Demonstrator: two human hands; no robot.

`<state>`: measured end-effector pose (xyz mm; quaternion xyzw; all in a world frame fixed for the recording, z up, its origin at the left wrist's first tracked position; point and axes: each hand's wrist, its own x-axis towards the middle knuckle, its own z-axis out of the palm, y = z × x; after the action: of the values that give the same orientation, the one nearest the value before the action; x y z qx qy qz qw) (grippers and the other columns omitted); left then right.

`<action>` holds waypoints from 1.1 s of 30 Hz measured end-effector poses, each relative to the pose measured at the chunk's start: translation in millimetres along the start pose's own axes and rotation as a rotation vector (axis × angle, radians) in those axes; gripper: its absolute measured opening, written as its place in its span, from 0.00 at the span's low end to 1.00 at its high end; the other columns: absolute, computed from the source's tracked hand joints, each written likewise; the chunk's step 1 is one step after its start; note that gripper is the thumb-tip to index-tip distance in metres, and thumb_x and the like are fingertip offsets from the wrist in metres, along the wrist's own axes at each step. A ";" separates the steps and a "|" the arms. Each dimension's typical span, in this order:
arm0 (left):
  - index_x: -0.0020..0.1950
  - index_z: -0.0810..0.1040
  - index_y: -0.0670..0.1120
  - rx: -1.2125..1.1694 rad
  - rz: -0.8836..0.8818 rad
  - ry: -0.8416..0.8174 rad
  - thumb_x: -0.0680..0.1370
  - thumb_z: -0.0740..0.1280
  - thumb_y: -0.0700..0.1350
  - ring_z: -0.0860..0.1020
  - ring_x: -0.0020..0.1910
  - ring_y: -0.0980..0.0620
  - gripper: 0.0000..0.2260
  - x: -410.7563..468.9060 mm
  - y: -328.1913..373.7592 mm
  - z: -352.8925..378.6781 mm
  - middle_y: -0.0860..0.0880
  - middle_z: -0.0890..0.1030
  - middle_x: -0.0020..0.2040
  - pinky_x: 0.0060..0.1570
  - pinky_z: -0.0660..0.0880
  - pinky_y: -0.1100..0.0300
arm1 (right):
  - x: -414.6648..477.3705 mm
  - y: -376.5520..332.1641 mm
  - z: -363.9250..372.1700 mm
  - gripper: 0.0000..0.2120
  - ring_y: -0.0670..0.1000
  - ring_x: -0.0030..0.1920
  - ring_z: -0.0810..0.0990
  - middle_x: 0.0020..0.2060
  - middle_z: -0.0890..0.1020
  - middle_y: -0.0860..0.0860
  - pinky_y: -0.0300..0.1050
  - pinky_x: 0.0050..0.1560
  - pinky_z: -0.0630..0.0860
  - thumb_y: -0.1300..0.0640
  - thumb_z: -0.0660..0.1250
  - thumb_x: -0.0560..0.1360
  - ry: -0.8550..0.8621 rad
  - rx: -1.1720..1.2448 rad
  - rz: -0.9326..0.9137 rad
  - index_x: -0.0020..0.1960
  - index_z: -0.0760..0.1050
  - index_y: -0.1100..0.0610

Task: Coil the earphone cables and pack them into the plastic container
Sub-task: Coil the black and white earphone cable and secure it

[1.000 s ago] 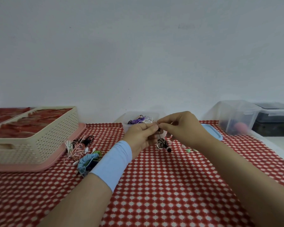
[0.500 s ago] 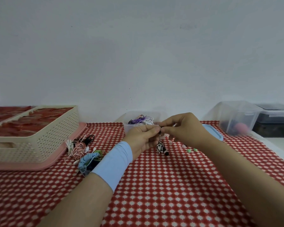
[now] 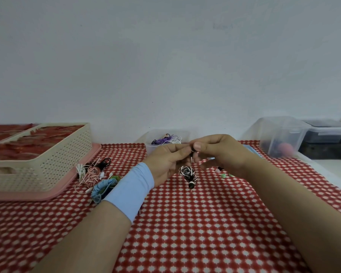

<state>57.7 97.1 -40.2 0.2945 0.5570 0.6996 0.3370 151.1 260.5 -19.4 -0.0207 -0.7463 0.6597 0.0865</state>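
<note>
A small black-and-white coiled earphone cable (image 3: 189, 174) hangs from a short strand just above the red checked cloth. My left hand (image 3: 166, 162) and my right hand (image 3: 219, 152) meet above it, both pinching the top of that strand between thumb and fingers. Behind my hands stands a small clear plastic container (image 3: 152, 147) with purple, black and white coiled cables (image 3: 166, 139) inside. To the left on the cloth lie loose bundles: a pink-white one (image 3: 91, 173), a black one (image 3: 104, 162) and a light blue one (image 3: 102, 187).
A cream perforated basket (image 3: 41, 162) on a pink tray (image 3: 67, 184) fills the left. A blue lid (image 3: 252, 150) shows behind my right wrist. Clear storage boxes (image 3: 280, 138) stand at the right. Small green earbud tips (image 3: 223, 175) lie near my right hand.
The hanging coil has dropped slightly lower and swung a little. Both hands stay pinched together at its top strand, shifted only slightly.
</note>
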 end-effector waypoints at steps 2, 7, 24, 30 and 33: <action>0.46 0.81 0.42 -0.015 0.022 0.008 0.77 0.65 0.40 0.79 0.35 0.55 0.06 -1.0 0.7 -0.6 0.48 0.84 0.38 0.33 0.76 0.67 | 2.6 3.1 3.0 0.18 0.52 0.42 0.82 0.38 0.83 0.56 0.47 0.44 0.80 0.52 0.74 0.69 0.018 0.011 -0.019 0.54 0.85 0.61; 0.49 0.80 0.40 -0.053 0.032 -0.017 0.78 0.63 0.39 0.81 0.35 0.56 0.06 -1.0 1.8 -2.2 0.48 0.84 0.37 0.35 0.78 0.67 | 1.6 2.2 0.4 0.18 0.53 0.44 0.83 0.39 0.83 0.58 0.47 0.41 0.80 0.53 0.73 0.72 -0.033 0.038 -0.014 0.57 0.84 0.62; 0.63 0.77 0.43 -0.155 0.118 0.104 0.81 0.63 0.35 0.80 0.44 0.51 0.12 6.7 9.1 -1.1 0.46 0.81 0.47 0.45 0.82 0.58 | -2.1 -1.3 -0.8 0.12 0.42 0.58 0.82 0.56 0.84 0.38 0.43 0.58 0.73 0.52 0.68 0.79 -0.078 -0.297 0.058 0.59 0.79 0.37; 0.59 0.80 0.42 -0.087 0.154 0.130 0.80 0.64 0.35 0.81 0.44 0.53 0.10 4.3 12.3 -10.5 0.46 0.83 0.45 0.47 0.82 0.58 | -2.1 1.4 0.8 0.07 0.44 0.46 0.85 0.48 0.88 0.47 0.40 0.46 0.79 0.57 0.70 0.80 -0.100 -0.427 0.044 0.57 0.82 0.52; 0.54 0.82 0.42 0.000 0.181 0.257 0.78 0.68 0.36 0.82 0.43 0.53 0.07 3.6 13.1 -16.8 0.45 0.83 0.45 0.46 0.82 0.58 | -1.6 -1.5 -2.0 0.04 0.47 0.42 0.85 0.44 0.88 0.50 0.37 0.40 0.79 0.56 0.70 0.80 -0.023 -0.385 0.063 0.53 0.83 0.53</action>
<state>40.4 88.2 -30.8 0.2515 0.5667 0.7591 0.1983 153.0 262.0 -17.9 -0.0525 -0.8587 0.5072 0.0516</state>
